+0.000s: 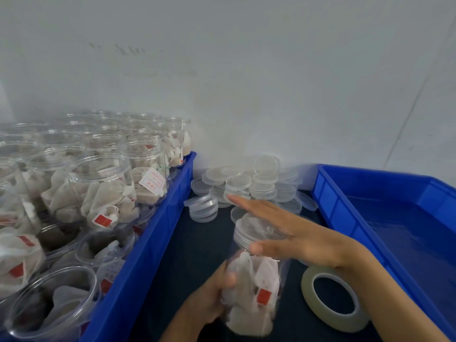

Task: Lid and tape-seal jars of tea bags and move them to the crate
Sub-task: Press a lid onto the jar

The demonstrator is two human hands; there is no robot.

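Near edge: left hand (212,301) wrapped round lower body of jar (256,290), fingers curled on the wall, holding it tilted over dark counter (197,243). Right hand (293,233) above it, fingers straight and spread, palm flat on lid (249,230); not gripping the lid rim. Looks like lid being pressed or spun home, not yet taped.

Tape (333,302) flat on counter just right of jar, untouched. Crate (370,193) further right of jar, blue, no jars seen inside.

Left of jar: blue bin (153,243) packed with open jars (103,191) of tea bags, none lidded that can be seen. Beyond jar, against the wall: spare lids (246,186) in a loose heap.

Risks, as judgement:
- Flat palm gives no grip on lid; cocked or cross-threaded seat likely, then tape seals a crooked lid.
- Jar tilted, thin clear wall; squeeze from left hand could ovalise the mouth and pop lid off.
- Bag tag or string caught under rim, bad seal.
- Right forearm passing over tape; could knock roll off near edge.
- Lid heap close to fingertips; nudge could scatter it.

Writing: red tags on bags, blank at this blur. White label in one bin jar, red print, characters unreadable. No brand legible.
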